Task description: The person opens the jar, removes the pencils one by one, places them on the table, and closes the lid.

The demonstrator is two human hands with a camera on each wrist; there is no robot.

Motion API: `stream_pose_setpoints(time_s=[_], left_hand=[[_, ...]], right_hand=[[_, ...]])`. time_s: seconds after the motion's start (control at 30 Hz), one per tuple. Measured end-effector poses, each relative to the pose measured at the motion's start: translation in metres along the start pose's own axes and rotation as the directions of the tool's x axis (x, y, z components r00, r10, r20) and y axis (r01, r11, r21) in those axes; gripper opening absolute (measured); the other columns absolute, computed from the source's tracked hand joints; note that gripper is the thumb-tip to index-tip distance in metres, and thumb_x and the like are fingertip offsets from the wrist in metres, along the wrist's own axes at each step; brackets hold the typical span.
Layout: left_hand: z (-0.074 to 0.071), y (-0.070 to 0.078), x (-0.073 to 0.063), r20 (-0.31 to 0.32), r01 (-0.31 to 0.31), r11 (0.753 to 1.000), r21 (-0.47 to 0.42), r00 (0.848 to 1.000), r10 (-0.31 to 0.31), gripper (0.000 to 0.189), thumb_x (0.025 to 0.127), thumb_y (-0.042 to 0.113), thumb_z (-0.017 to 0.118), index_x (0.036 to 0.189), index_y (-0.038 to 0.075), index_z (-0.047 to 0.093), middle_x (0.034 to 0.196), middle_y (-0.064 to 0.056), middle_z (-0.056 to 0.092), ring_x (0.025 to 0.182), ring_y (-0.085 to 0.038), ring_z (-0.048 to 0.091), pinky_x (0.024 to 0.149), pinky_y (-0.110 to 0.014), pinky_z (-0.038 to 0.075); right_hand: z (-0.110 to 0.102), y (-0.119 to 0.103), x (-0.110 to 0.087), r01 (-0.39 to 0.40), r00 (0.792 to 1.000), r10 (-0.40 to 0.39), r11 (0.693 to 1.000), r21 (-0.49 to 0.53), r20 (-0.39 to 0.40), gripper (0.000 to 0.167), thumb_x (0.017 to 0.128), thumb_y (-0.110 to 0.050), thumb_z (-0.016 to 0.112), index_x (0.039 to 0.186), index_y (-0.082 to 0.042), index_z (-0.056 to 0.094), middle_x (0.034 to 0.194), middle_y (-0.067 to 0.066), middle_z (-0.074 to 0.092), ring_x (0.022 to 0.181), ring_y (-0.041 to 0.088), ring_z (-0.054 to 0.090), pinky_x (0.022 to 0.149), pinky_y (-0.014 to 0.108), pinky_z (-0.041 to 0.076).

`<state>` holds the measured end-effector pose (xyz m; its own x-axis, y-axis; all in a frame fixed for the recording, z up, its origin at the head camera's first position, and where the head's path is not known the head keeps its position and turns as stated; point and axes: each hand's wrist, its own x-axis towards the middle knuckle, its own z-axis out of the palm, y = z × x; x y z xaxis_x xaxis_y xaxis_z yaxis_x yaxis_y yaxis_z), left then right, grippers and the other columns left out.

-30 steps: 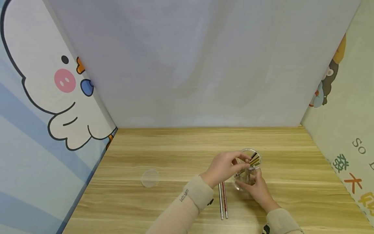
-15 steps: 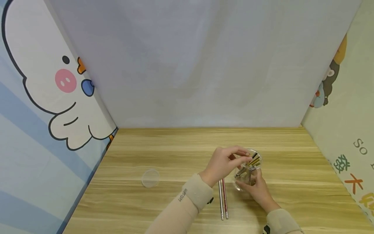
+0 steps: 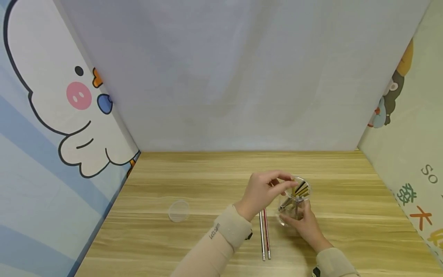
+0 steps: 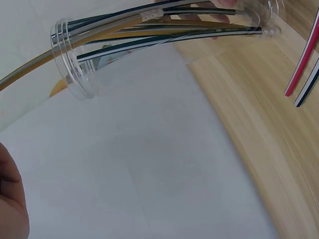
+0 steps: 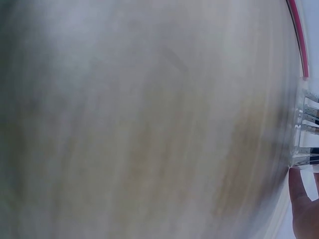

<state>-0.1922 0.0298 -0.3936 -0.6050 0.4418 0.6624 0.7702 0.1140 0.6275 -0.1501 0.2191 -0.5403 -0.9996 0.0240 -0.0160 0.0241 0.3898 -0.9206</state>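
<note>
My right hand grips a clear plastic jar round its lower side; the jar stands on the table. Inside it lean several striped pencils, with eraser ends at the bottom. Over the jar's mouth, my left hand pinches a yellow-striped pencil between thumb and fingers. This pencil sticks out past the rim, and its lower part is still in the jar. The left wrist view cuts off its upper end. Only a few fingers of the right hand show in the right wrist view.
Two pencils, one red and one black and white, lie side by side left of the jar. A round translucent lid lies farther left on the wooden table. Printed and plain cloth panels surround the table.
My left hand has risen slightly and shifted a little left over the jar's mouth, with the pinched pencil. My right hand keeps its place on the jar.
</note>
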Motion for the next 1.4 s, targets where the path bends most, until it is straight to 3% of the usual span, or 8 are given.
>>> stream_pose_setpoints(time_s=[0.23, 0.43, 0.6, 0.8, 0.9, 1.13, 1.27, 1.4], left_hand=[[-0.012, -0.001, 0.006, -0.184, -0.092, 0.995, -0.041, 0.980, 0.083, 0.009, 0.085, 0.002, 0.075, 0.093, -0.004, 0.074, 0.082, -0.015, 0.076, 0.053, -0.010, 0.065, 0.053, -0.013, 0.050], [-0.024, 0.004, 0.014, -0.274, -0.032, 0.983, -0.183, 0.962, -0.020, 0.009, 0.086, -0.001, 0.073, 0.092, -0.008, 0.073, 0.082, -0.022, 0.074, 0.051, -0.021, 0.065, 0.050, -0.023, 0.053], [-0.032, 0.008, 0.022, -0.304, -0.030, 0.974, -0.227, 0.952, -0.041, 0.010, 0.086, -0.003, 0.072, 0.091, -0.012, 0.071, 0.082, -0.025, 0.073, 0.049, -0.024, 0.062, 0.048, -0.027, 0.053], [-0.041, 0.014, 0.028, -0.332, -0.052, 0.973, -0.226, 0.943, -0.027, 0.011, 0.086, -0.005, 0.072, 0.092, -0.013, 0.071, 0.084, -0.027, 0.073, 0.050, -0.025, 0.062, 0.047, -0.027, 0.052], [-0.046, 0.018, 0.030, -0.363, -0.047, 0.967, -0.251, 0.931, -0.049, 0.011, 0.085, -0.006, 0.071, 0.092, -0.014, 0.070, 0.085, -0.029, 0.072, 0.051, -0.017, 0.063, 0.051, -0.029, 0.055], [-0.056, 0.021, 0.030, -0.423, -0.014, 0.936, -0.352, 0.894, -0.146, 0.012, 0.085, -0.010, 0.069, 0.094, -0.017, 0.067, 0.089, -0.036, 0.069, 0.060, 0.001, 0.061, 0.055, -0.027, 0.055], [-0.060, 0.021, 0.029, -0.438, 0.009, 0.929, -0.371, 0.880, -0.183, 0.013, 0.085, -0.010, 0.070, 0.095, -0.017, 0.067, 0.089, -0.037, 0.068, 0.062, 0.001, 0.062, 0.055, -0.025, 0.054], [-0.060, 0.019, 0.027, -0.428, 0.052, 0.926, -0.375, 0.876, -0.223, 0.014, 0.086, -0.006, 0.071, 0.096, -0.016, 0.068, 0.091, -0.035, 0.069, 0.060, 0.000, 0.061, 0.055, -0.024, 0.054]], right_hand=[[-0.001, 0.000, 0.000, -0.046, 0.999, 0.046, 0.999, -0.029, 0.005, 0.091, 0.087, -0.021, 0.077, 0.152, -0.011, 0.014, 0.142, 0.030, 0.050, 0.121, 0.044, 0.056, 0.098, 0.051, 0.045], [0.000, 0.001, 0.001, -0.036, 0.999, 0.037, 0.998, -0.049, 0.008, 0.092, 0.087, -0.024, 0.077, 0.152, -0.013, 0.013, 0.143, 0.030, 0.049, 0.119, 0.043, 0.057, 0.093, 0.047, 0.048], [0.001, 0.001, 0.001, -0.047, 0.999, 0.047, 0.998, -0.044, 0.003, 0.089, 0.087, -0.025, 0.078, 0.150, -0.013, 0.016, 0.141, 0.029, 0.052, 0.119, 0.042, 0.057, 0.094, 0.044, 0.046], [0.001, 0.002, 0.001, -0.047, 0.999, 0.047, 0.998, -0.040, 0.005, 0.092, 0.086, -0.026, 0.078, 0.151, -0.008, 0.015, 0.145, 0.032, 0.046, 0.126, 0.048, 0.052, 0.104, 0.059, 0.041], [0.001, 0.002, 0.001, -0.047, 0.999, 0.048, 0.999, -0.026, 0.014, 0.095, 0.086, -0.025, 0.078, 0.152, -0.008, 0.012, 0.149, 0.031, 0.041, 0.128, 0.049, 0.049, 0.106, 0.061, 0.039], [0.002, -0.002, 0.000, -0.046, 0.999, 0.046, 0.999, -0.020, 0.010, 0.095, 0.086, -0.021, 0.078, 0.153, -0.012, 0.012, 0.147, 0.029, 0.045, 0.117, 0.040, 0.059, 0.092, 0.036, 0.045], [0.003, -0.004, 0.000, -0.039, 0.999, 0.039, 0.999, -0.015, 0.002, 0.092, 0.085, -0.019, 0.079, 0.152, -0.012, 0.015, 0.145, 0.028, 0.047, 0.116, 0.038, 0.061, 0.092, 0.033, 0.045], [0.002, -0.004, 0.000, -0.049, 0.999, 0.049, 0.999, -0.015, 0.006, 0.093, 0.086, -0.020, 0.078, 0.152, -0.012, 0.014, 0.147, 0.028, 0.045, 0.117, 0.039, 0.060, 0.093, 0.035, 0.045]])
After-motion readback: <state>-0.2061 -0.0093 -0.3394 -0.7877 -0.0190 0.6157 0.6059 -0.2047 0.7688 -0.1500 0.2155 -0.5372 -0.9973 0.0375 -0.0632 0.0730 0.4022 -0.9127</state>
